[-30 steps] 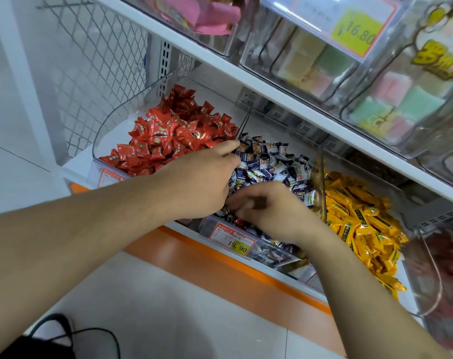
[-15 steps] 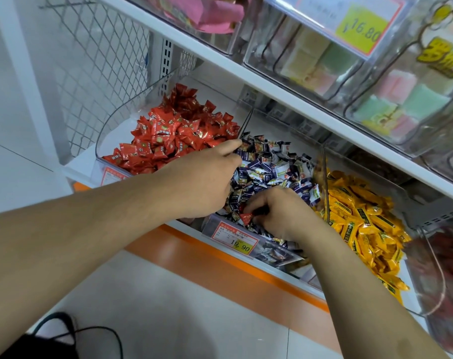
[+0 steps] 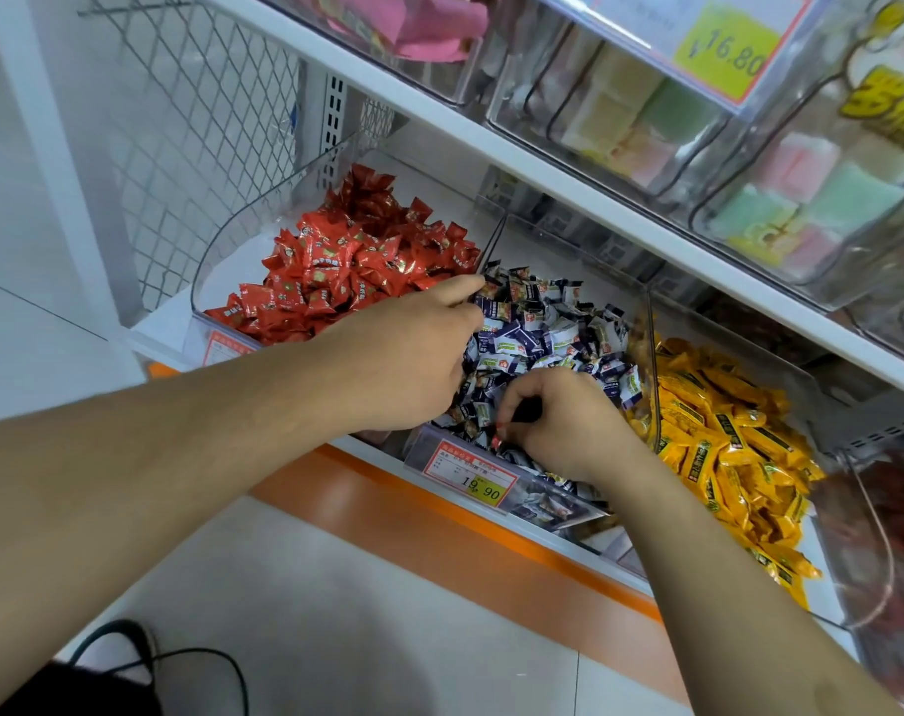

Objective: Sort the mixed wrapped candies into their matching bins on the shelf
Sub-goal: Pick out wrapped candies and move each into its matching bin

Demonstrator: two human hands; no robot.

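Observation:
Three clear bins sit side by side on the lower shelf. The left one holds red candies (image 3: 346,261), the middle one blue-and-white candies (image 3: 542,328) and the right one yellow candies (image 3: 723,447). My left hand (image 3: 413,354) lies over the left edge of the middle bin, index finger straight along the divider. Its other fingers curl down out of sight, so what it holds is hidden. My right hand (image 3: 558,421) is at the front of the middle bin and pinches a small red candy (image 3: 497,442) between its fingertips.
A price tag reading 19.90 (image 3: 470,472) hangs on the middle bin's front. Further right is a bin of dark red sweets (image 3: 893,509). The upper shelf (image 3: 491,147) carries bins of pastel candies close overhead. A wire mesh panel (image 3: 191,147) closes the left side. A black bag with a cable (image 3: 103,674) lies on the floor.
My right hand dug into the blue-and-white pile, came up pinching a red candy and drew slightly toward the bin's front. My left hand stayed in place.

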